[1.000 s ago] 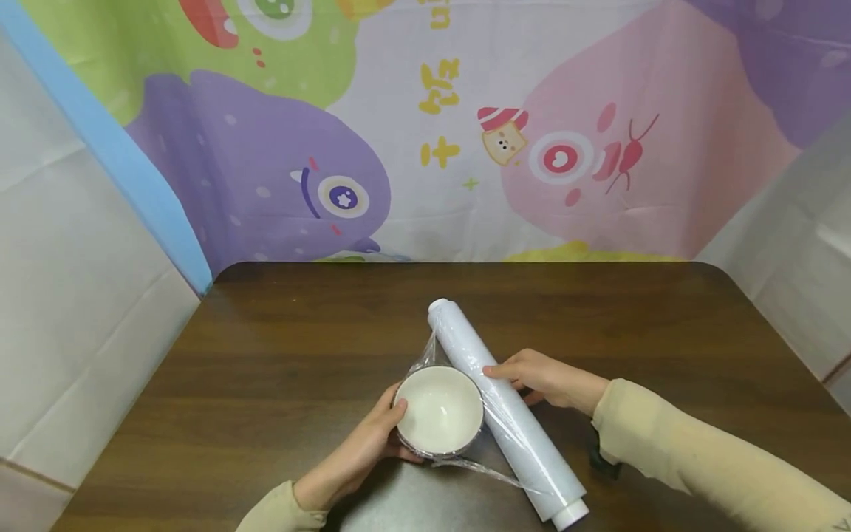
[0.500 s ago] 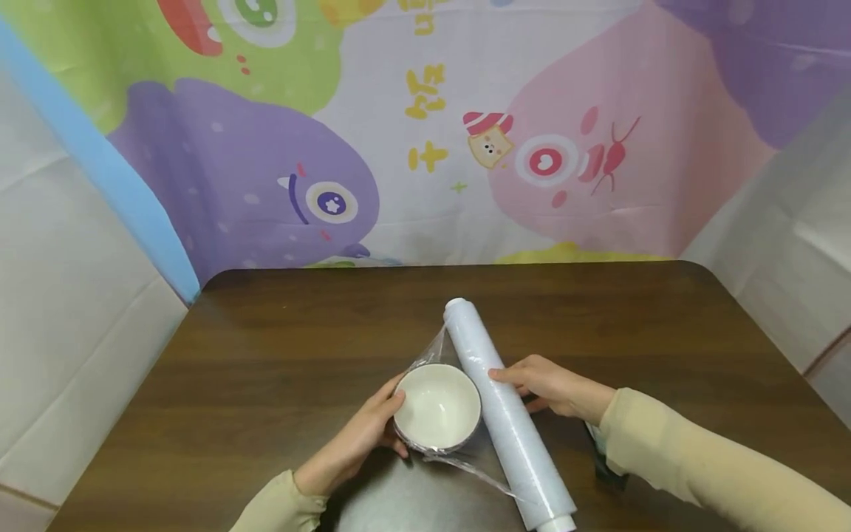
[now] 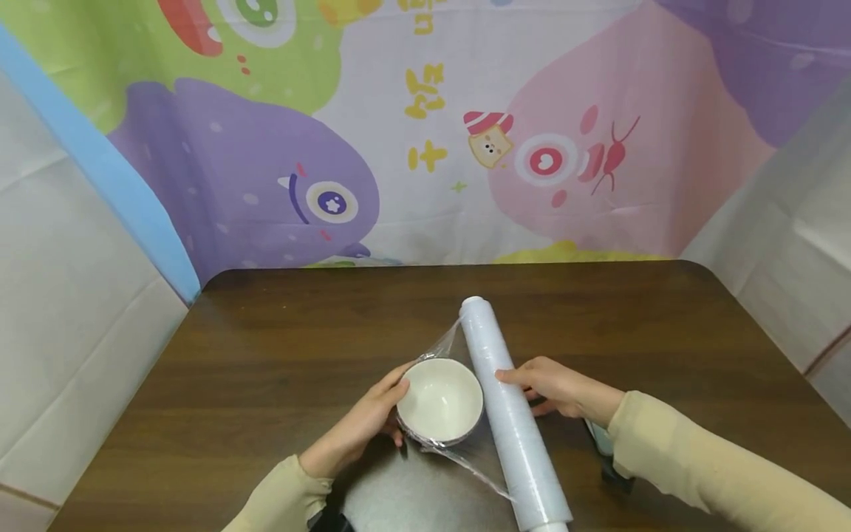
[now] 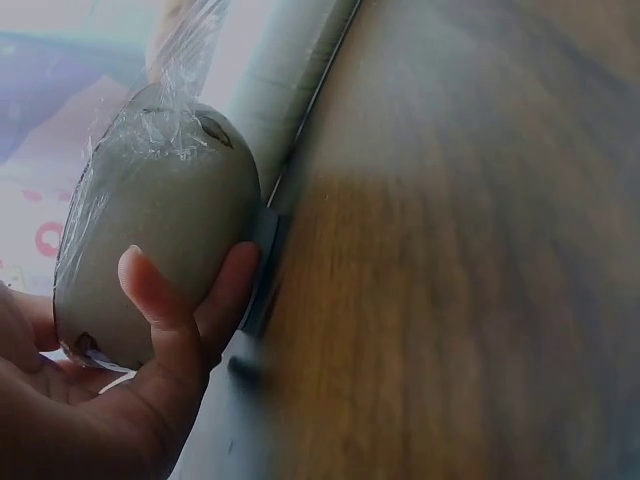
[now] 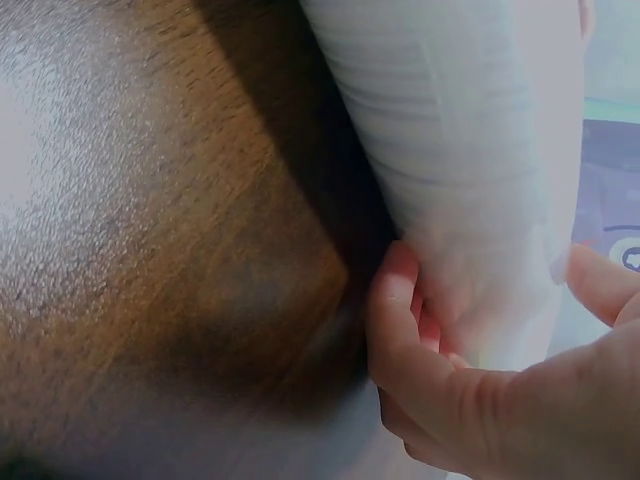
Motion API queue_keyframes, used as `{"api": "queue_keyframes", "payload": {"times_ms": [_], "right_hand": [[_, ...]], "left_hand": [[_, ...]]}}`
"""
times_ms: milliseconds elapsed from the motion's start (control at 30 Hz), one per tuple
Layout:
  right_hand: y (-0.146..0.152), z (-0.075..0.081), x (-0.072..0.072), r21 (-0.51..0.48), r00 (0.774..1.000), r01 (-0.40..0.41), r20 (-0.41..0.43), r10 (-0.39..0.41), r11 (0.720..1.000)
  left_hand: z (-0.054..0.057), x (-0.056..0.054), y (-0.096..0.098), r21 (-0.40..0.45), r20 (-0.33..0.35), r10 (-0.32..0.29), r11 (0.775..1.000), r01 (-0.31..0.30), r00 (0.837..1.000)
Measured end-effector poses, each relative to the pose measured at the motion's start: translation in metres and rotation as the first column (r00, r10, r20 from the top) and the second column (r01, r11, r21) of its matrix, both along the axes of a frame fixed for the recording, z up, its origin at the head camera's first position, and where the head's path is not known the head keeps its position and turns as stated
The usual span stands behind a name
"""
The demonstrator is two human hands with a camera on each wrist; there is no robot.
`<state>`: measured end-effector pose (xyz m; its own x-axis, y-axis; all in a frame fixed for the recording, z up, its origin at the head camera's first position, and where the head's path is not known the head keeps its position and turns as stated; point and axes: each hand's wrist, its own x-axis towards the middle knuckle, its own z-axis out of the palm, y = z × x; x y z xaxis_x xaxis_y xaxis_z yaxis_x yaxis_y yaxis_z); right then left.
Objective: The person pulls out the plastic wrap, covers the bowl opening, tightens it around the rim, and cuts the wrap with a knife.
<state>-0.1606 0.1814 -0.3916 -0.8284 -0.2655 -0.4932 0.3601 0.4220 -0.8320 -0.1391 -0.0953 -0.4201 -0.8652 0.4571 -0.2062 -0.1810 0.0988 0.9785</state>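
Observation:
A white bowl, its mouth turned up toward the head camera, is held at its left side by my left hand. The thumb lies over the rim while the other fingers go beneath. Clear cling film stretches from around the bowl to a long roll of cling film on the right. My right hand grips that roll near its middle, thumb on top and fingers curled under. In the left wrist view, crumpled film clings to the bowl's outside.
Dark brown wooden table beneath both hands. Behind it hangs a cartoon-printed cloth; pale panels stand at the sides. A dark object shows partly under the right sleeve.
The roll has swung: its far end moves right and it lies more upright in the head view. The film gap between bowl and roll widens at the far end. Both hands keep their hold.

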Motion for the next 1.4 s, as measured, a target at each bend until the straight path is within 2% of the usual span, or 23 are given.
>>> {"api": "queue_keyframes", "payload": {"times_ms": [333,733,1000,1133,1267,1400], "right_hand": [[0.0,-0.001,-0.001,0.0,1.0,-0.009,-0.005,0.009,1.0],[-0.005,0.001,-0.012,0.033,1.0,0.001,-0.01,-0.001,0.999],[-0.002,-0.002,-0.016,0.039,0.999,0.038,-0.002,-0.038,0.999],[-0.001,-0.002,-0.016,0.038,0.999,0.045,-0.002,-0.045,0.998],[0.0,-0.004,-0.016,0.028,0.999,0.035,0.004,-0.035,0.999],[0.0,-0.006,-0.014,0.011,1.0,0.021,0.012,-0.021,1.0]], "left_hand": [[-0.001,-0.007,-0.003,-0.015,0.014,0.002,1.0,-0.002,1.0],[-0.002,-0.025,-0.006,-0.058,-0.008,0.026,0.998,-0.027,1.0],[-0.001,-0.029,-0.007,-0.059,-0.016,-0.008,0.998,0.007,1.0],[-0.001,-0.031,-0.009,-0.038,-0.03,-0.052,0.998,0.051,0.998],[-0.001,-0.032,-0.011,-0.075,-0.059,-0.073,0.995,0.068,0.996],[-0.002,-0.031,-0.012,-0.12,-0.081,-0.057,0.992,0.047,0.995]]}}
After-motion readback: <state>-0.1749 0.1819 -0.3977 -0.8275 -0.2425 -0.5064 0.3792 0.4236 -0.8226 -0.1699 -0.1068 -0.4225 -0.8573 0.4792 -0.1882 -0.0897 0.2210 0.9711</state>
